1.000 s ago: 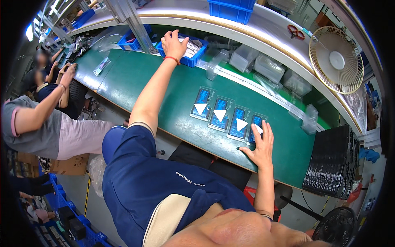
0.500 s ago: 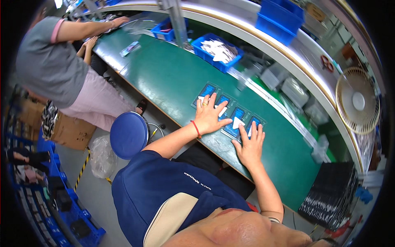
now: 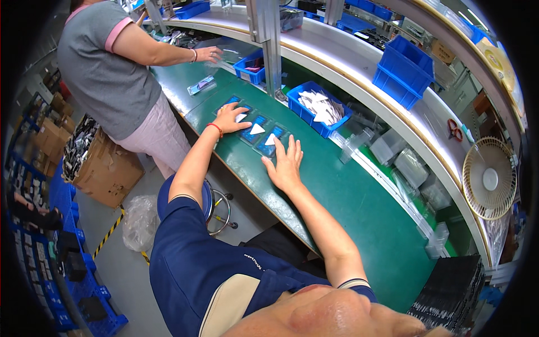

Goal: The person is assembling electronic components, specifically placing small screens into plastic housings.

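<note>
Two hands are lying flat w/ fingers spread, gripping nothing: right hand (image 3: 286,164) is pressing the near end of a row of blue flat packs (image 3: 257,130) on the green counter (image 3: 348,196), left hand (image 3: 229,117) is covering the far end. Beyond, a blue bin (image 3: 319,108) of white pieces is sitting.

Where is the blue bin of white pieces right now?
In the head view, the blue bin of white pieces sits on the green belt, just beyond the right hand and beside the metal post.
</note>
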{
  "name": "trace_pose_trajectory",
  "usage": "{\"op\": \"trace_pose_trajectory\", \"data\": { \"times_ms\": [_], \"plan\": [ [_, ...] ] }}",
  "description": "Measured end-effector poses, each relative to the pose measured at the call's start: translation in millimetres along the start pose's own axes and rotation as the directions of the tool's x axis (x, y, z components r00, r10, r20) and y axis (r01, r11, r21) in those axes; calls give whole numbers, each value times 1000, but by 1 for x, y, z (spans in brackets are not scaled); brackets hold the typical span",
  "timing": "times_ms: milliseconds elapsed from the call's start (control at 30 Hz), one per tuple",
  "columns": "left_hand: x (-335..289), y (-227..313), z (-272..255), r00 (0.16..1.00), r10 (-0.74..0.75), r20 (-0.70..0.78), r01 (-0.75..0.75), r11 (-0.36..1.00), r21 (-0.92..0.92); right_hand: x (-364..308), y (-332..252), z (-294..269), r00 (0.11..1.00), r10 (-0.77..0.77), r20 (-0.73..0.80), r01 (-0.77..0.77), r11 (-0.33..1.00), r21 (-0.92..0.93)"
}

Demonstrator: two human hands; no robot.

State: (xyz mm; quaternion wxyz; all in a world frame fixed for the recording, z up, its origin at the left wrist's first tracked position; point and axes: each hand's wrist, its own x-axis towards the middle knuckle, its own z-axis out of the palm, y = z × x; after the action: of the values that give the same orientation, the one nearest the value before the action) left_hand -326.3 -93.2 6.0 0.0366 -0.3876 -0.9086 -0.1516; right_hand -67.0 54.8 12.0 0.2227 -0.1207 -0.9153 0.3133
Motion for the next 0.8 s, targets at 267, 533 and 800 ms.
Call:
{"op": "trace_pose_trajectory", "data": {
  "times_ms": [267,533,800],
  "plan": [
    [-27,182,1,735,583,-346,-637,769,-58,-123,93,-197,993,114,9,-107,954,-279],
    [-117,385,56,-108,970,-220,-889,-193,-416,-281,76,-427,814,111,-570,-571,332,-751],
    [-130,409,71,-54,978,-202,-829,-157,-537,-374,50,-515,376,561,-737,-912,87,-400]
  ]
}}
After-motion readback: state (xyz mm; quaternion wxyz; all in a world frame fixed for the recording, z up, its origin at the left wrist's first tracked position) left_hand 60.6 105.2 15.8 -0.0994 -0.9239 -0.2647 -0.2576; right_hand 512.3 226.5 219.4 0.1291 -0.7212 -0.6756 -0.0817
